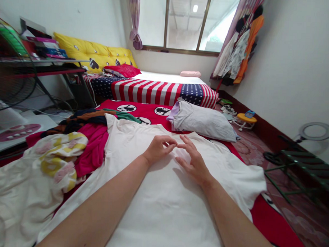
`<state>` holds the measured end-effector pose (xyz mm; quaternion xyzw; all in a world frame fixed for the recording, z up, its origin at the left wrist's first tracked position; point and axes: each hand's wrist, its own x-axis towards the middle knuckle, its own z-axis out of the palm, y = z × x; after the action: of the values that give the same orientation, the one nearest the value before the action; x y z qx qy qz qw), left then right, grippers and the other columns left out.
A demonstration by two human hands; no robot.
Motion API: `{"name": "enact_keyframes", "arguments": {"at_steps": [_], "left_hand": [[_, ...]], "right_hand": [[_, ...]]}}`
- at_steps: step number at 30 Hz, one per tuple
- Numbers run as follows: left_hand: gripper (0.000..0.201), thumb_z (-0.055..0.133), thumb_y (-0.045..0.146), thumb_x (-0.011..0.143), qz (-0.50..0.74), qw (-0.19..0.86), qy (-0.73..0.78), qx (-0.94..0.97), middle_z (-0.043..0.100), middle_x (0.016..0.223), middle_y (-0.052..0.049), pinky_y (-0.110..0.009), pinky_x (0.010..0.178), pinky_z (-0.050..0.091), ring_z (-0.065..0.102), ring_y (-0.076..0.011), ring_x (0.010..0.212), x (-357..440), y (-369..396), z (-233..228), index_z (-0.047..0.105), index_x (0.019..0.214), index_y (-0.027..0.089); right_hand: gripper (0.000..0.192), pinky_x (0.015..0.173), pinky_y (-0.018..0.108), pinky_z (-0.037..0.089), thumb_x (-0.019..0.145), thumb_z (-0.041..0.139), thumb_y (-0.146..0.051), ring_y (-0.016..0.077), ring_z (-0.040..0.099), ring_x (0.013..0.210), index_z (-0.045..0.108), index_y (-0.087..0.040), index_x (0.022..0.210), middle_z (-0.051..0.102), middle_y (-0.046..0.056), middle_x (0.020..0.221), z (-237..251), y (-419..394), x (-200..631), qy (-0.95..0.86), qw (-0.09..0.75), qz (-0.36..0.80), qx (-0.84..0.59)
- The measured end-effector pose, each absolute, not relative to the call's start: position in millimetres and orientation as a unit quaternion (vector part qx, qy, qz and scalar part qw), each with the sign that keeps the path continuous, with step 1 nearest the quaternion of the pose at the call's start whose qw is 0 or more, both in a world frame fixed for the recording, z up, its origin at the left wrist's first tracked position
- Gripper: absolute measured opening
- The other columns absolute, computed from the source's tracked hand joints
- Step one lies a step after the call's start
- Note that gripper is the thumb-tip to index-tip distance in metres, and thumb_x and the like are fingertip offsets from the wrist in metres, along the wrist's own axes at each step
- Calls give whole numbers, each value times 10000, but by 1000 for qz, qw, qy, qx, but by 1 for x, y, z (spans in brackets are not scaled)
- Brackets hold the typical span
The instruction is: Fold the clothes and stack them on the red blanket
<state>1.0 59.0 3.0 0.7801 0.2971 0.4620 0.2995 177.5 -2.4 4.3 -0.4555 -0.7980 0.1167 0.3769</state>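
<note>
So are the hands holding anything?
Nothing is held. Both the left hand and right hand rest open on the white shirt, near its middle.

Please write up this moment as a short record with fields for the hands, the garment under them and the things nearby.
left hand: left hand over the white T-shirt, fingers curled, holding nothing
right hand: right hand open, fingers spread just above the shirt
garment: spread flat on the red printed blanket
to the left: pink garment and a floral cloth in a heap
beyond: folded grey garment, flag-patterned bedding, yellow cushion
far left: fan beside a cluttered table
</note>
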Motion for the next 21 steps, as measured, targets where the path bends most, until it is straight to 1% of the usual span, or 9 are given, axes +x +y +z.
{"name": "enact_keyframes", "arguments": {"at_steps": [4,7,9,14,21], "left_hand": [[181,528,132,796,405,142,290,855,689,858,-46,-283,760,493,630,-161,788,1,57,2,687,866,185],[179,516,142,806,374,80,312,870,685,892,-47,-292,805,477,634,-175,852,1,57,1,673,871,199],[168,517,153,814,361,54,325,872,684,908,-44,-288,803,471,634,-180,873,2,56,2,666,871,205],[150,507,156,823,342,24,344,874,678,880,-40,-282,745,461,632,-184,834,5,52,5,643,869,198],[156,463,177,885,364,50,323,872,693,943,-34,-267,758,458,640,-166,854,5,52,5,612,923,204]], "right_hand": [[337,1119,431,295,851,546,-382,227,331,1390,618,-215,1135,433,104,1463,3,-1,178,-779,381,154,-474],[344,1117,417,302,840,553,-375,223,371,1367,619,-213,1136,458,111,1444,3,-1,178,-774,386,165,-473],[345,1114,410,309,834,561,-378,222,392,1352,618,-212,1131,471,112,1432,3,-1,178,-771,392,174,-471],[343,1108,397,318,832,584,-388,224,429,1322,613,-201,1119,499,119,1402,2,0,178,-755,423,222,-449],[313,1011,360,421,818,599,-384,216,496,1258,593,-222,1086,545,87,1356,4,-1,178,-718,446,305,-439]]}}
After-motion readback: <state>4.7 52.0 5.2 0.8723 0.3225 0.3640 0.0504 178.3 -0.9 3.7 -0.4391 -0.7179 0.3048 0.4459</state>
